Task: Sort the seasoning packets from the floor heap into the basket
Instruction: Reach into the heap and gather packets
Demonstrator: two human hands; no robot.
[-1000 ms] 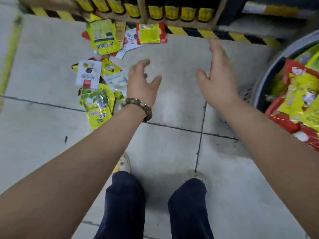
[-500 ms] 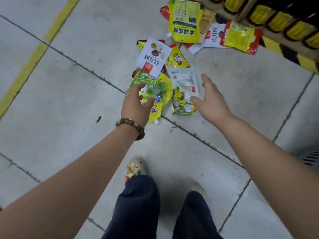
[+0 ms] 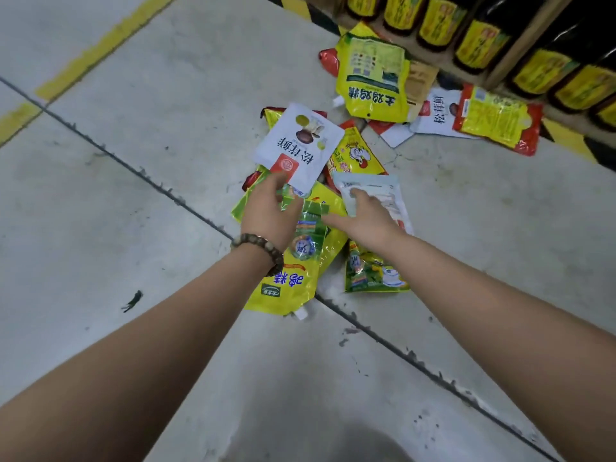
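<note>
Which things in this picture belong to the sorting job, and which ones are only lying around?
Part of the job: white mushroom packet; yellow spout pouch; pale packet under the right hand; large yellow pouch and red-edged packet by the shelf.
Just lying about: dark bottles on the shelf; yellow floor line; small dark scrap.

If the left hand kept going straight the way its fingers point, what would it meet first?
The white mushroom packet: the left hand points at its near edge, fingertips seemingly at its red square. Depth is unclear, so the hand may hover just above.
</note>
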